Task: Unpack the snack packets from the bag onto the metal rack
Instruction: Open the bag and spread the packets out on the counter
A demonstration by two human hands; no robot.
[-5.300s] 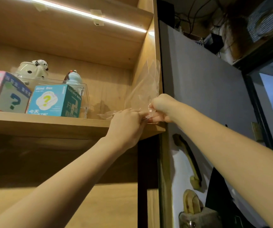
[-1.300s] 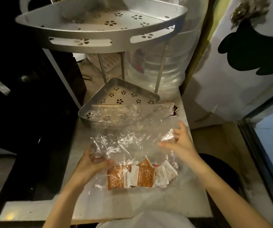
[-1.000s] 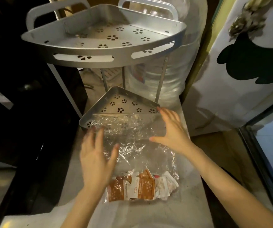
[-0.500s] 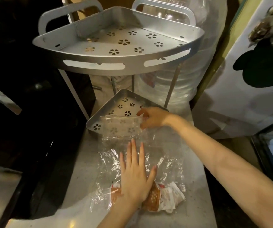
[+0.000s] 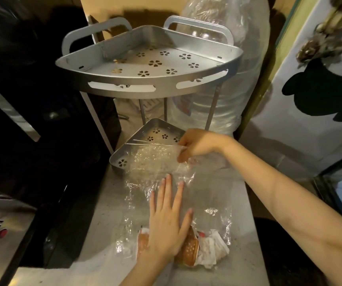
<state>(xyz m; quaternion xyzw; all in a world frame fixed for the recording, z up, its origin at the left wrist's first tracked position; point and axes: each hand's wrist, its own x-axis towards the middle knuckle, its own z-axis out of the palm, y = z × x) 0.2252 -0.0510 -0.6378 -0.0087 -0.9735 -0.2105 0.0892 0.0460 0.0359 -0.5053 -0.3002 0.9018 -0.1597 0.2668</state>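
A clear plastic bag (image 5: 151,164) lies flat on a grey counter (image 5: 242,205), its mouth resting over the lower tier (image 5: 155,125) of a two-tier metal corner rack. The rack's upper tier (image 5: 124,79) holds nothing. Orange-and-white snack packets (image 5: 195,248) sit bunched at the bag's near end. My left hand (image 5: 168,219) presses flat on the bag, fingers spread, partly covering the packets. My right hand (image 5: 199,144) pinches the bag's far edge at the lower tier.
A large clear water bottle (image 5: 223,96) wrapped in plastic stands behind the rack. A dark appliance (image 5: 32,112) fills the left side. A white panel with a dark shape (image 5: 318,96) stands to the right.
Earlier I handled the bag at a wooden shelf. The bag now lies on the counter; my left hand moved onto the packets, and my right hand reached forward and gripped the bag's mouth.
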